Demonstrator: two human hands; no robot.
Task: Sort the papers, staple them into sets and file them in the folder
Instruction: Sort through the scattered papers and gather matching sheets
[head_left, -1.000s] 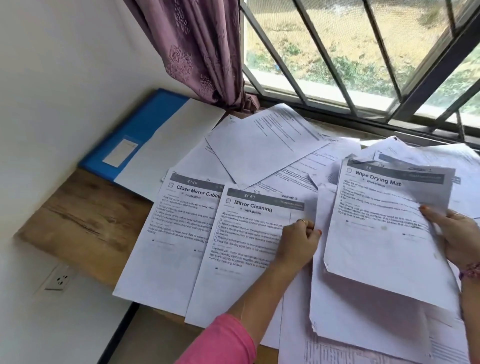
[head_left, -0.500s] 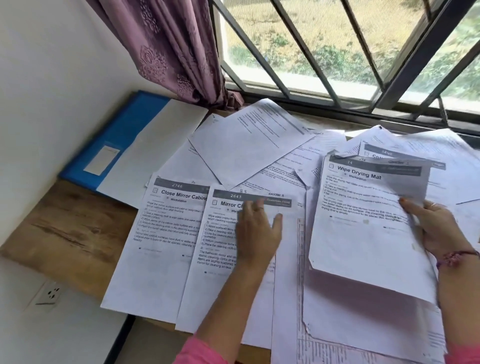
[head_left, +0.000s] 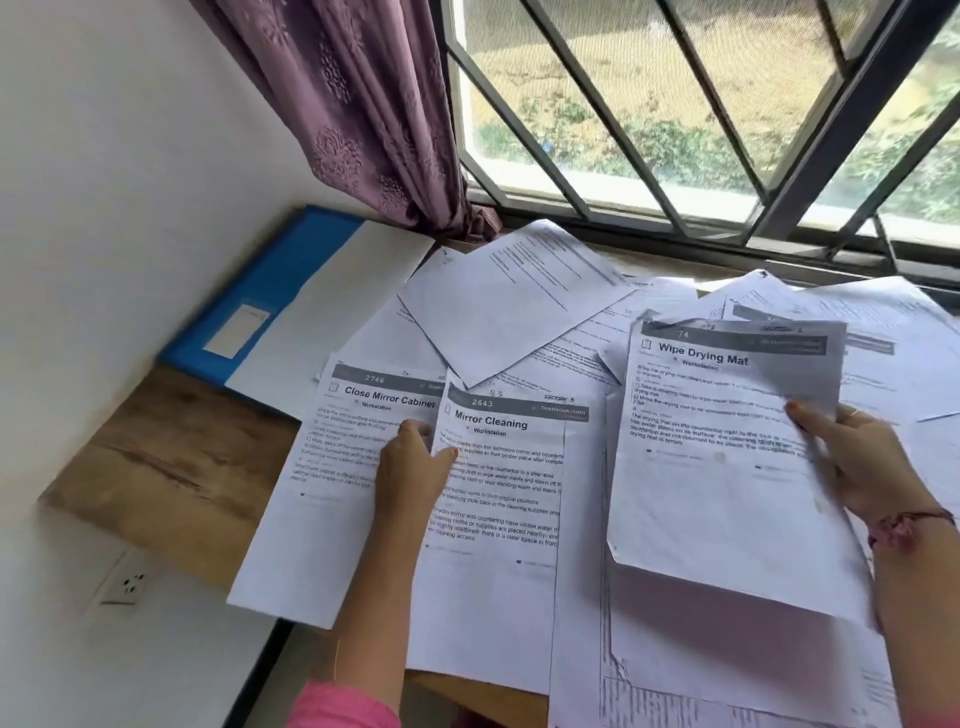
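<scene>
Several printed sheets lie spread over the wooden table (head_left: 171, 467). My left hand (head_left: 413, 467) pinches the left edge of the "Mirror Cleaning" sheet (head_left: 509, 519), thumb on top, fingers curled under it. To its left lies the "Close Mirror Cabinet" sheet (head_left: 332, 493). My right hand (head_left: 857, 462) holds the "Wipe Drying Mat" sheet (head_left: 727, 467) by its right edge, lifted above the pile. The blue folder (head_left: 280, 296) lies at the back left against the wall, with a blank white sheet (head_left: 337, 322) partly over it. No stapler is in view.
A purple curtain (head_left: 374, 114) hangs at the back left beside a barred window (head_left: 675, 130). More loose sheets (head_left: 509, 296) cover the back and right of the table. A wall socket (head_left: 127, 579) sits below the table's left edge. Several sheets overhang the near edge.
My left hand slid from flat on the "Mirror Cleaning" sheet to its left edge and took hold of it. The right hand still holds the "Wipe Drying Mat" sheet.
</scene>
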